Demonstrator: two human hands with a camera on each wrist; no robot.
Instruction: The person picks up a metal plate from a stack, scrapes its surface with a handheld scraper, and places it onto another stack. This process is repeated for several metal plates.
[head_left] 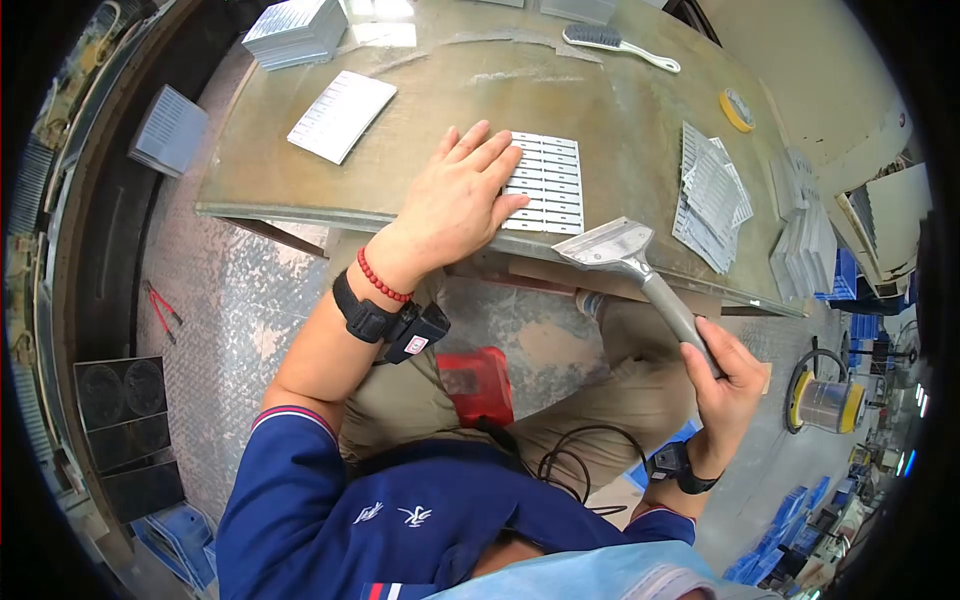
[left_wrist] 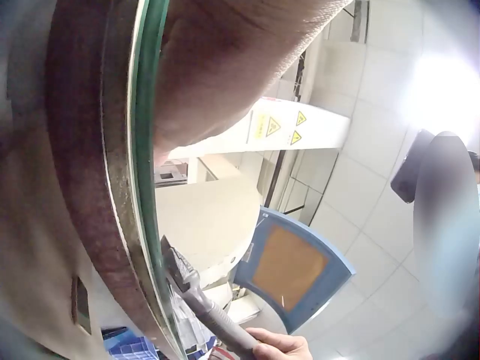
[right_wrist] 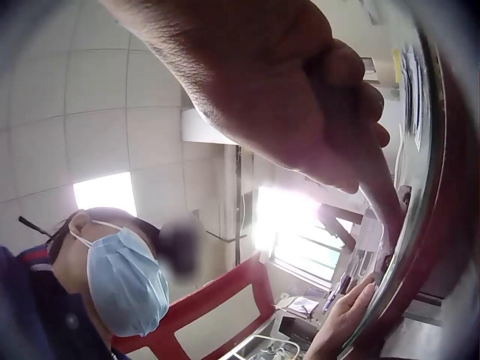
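A flat white panel with rows of small dark slots lies near the front edge of the table. My left hand rests flat at its left side, fingers straight, with fingertips and thumb over the panel's edge. In my right hand is the grey handle of a wide-bladed scraper, gripped with curled fingers. The blade end is at the table's front edge, just below and right of the panel. In the right wrist view the same right hand wraps the handle, and its blade is mostly hidden.
More slotted panels lie to the left, with a tall stack behind them. A loose pile of panels is on the right. Farther back are a white-handled brush and a yellow tape roll. A red container stands below the table.
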